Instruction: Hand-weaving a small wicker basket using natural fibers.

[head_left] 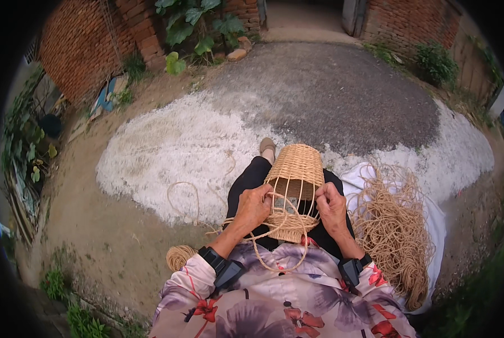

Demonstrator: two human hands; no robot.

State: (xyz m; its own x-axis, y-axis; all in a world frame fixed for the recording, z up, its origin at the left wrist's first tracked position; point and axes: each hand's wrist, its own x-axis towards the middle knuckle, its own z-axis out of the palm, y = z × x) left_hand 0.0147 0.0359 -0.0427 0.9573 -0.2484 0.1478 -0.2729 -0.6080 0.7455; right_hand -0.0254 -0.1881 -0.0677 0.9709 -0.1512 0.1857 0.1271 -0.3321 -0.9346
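Note:
A tan woven basket (pixel 298 161) lies on my lap, its closed woven part pointing away from me. Bare upright stakes span an open gap between that part and a woven band (pixel 291 228) nearer my body. At the left side of the gap, my left hand (pixel 254 206) is closed on a tan cord (pixel 280 267), which loops down over my shirt. My right hand (pixel 332 209) is closed in a pinch at the right edge of the gap, against the outer stakes. What lies between its fingertips is hidden.
A large tangled heap of tan cord (pixel 395 231) lies on a white cloth (pixel 436 225) at my right. By my left elbow is a small coil of cord (pixel 181 257). Loose cord trails over the pale ground ahead. Brick walls and a doorway stand farther off.

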